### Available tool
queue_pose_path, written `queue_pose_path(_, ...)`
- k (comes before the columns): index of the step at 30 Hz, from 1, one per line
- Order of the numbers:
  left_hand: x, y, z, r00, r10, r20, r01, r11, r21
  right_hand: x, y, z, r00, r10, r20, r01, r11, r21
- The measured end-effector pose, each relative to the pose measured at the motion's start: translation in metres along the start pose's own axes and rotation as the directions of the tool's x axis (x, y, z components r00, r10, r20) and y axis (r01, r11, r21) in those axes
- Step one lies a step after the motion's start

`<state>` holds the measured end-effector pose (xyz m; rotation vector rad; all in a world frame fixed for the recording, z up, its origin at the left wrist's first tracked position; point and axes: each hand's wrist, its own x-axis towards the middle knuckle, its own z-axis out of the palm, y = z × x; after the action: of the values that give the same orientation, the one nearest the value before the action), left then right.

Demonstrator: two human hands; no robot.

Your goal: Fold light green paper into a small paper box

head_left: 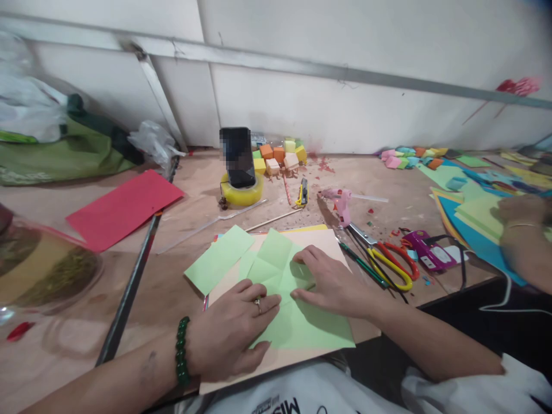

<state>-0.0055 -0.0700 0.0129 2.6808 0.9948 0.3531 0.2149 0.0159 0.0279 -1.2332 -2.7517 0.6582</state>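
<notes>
The wooden table (194, 190) carries everything, and at its near edge lies a beige sheet (332, 247) serving as a backing under a light green paper (302, 322) already creased into squares. Both hands lie flat on that green paper, fingers spread and gripping nothing: the left hand (230, 333) pins the lower part so the sheet cannot slide, while the right hand (332, 282) presses a fold at about one o'clock from it. A second green piece (218, 259) lies at eleven o'clock, partly tucked under (its far edge, I think, overlaps the beige sheet). At three o'clock scissors (390, 264) and a pink glue gun (342, 207) crowd the right wrist. At twelve o'clock a phone (237, 156) leans on a yellow tape roll (241, 192). A red sheet (123, 210) lies at ten o'clock; another person's hand (524, 227) works far right
</notes>
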Motion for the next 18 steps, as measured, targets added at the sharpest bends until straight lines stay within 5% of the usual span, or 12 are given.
queue_pose_path(6,0.000,0.001,-0.001,1.000,-0.003,-0.013,0.003,1.000,-0.014,-0.013,0.025,-0.002,1.000,0.024,-0.019,-0.023,1.000,0.007)
queue_pose_path(11,0.003,0.006,0.000,0.999,-0.019,0.033,0.019,1.000,-0.004,-0.021,0.037,0.002,0.987,-0.094,-0.133,0.089,0.995,-0.048)
queue_pose_path(14,0.004,0.008,0.002,0.999,-0.028,0.046,0.027,0.999,0.024,-0.022,0.022,0.006,0.927,-0.328,-0.180,0.278,0.926,-0.256)
queue_pose_path(18,0.006,0.010,0.003,0.996,-0.055,0.064,0.052,0.997,0.049,-0.020,0.004,0.017,0.800,-0.598,-0.056,0.544,0.761,-0.352)
